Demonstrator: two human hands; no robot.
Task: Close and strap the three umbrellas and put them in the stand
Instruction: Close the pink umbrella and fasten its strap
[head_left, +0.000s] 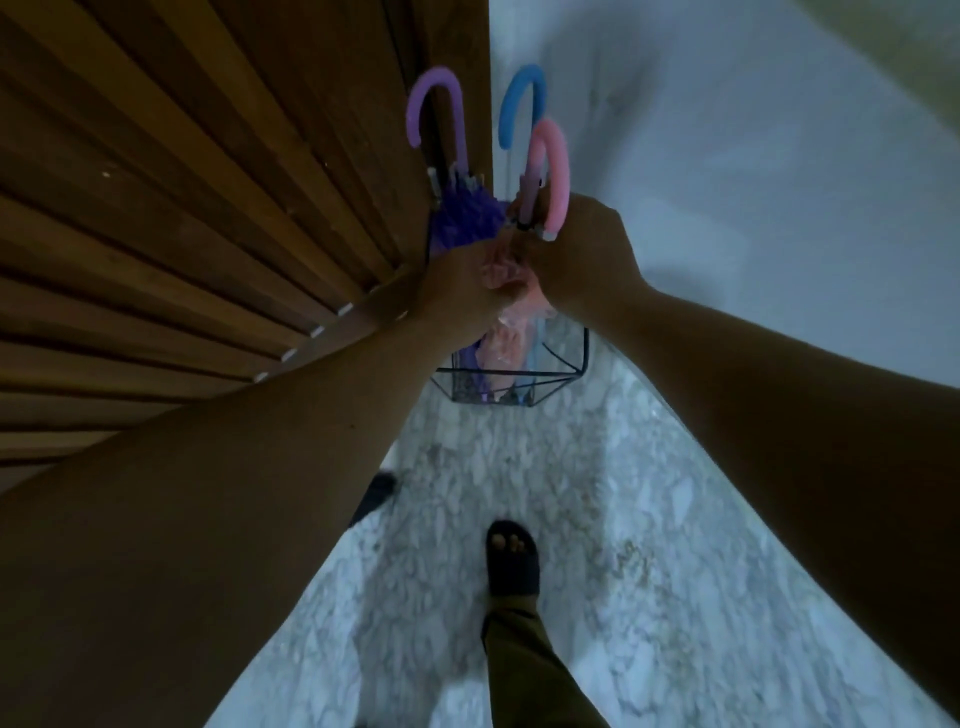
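Three closed umbrellas stand upright in a black wire stand (563, 375) on the floor. The purple umbrella (465, 218) with a lilac hook handle is at the left. Only the hook handle of the blue umbrella (519, 104) shows behind. The pink umbrella (550, 171) is in front, its folded pink canopy running down into the stand. My left hand (462, 291) grips the pink canopy. My right hand (582, 249) holds the pink umbrella's shaft just below its handle.
A slatted wooden wall (208, 208) runs along the left, touching my left forearm. A white wall (727, 156) stands behind the stand. The floor is pale marble (597, 493). My sandalled foot (511, 558) is below, and a dark shoe (376, 493) lies at the left.
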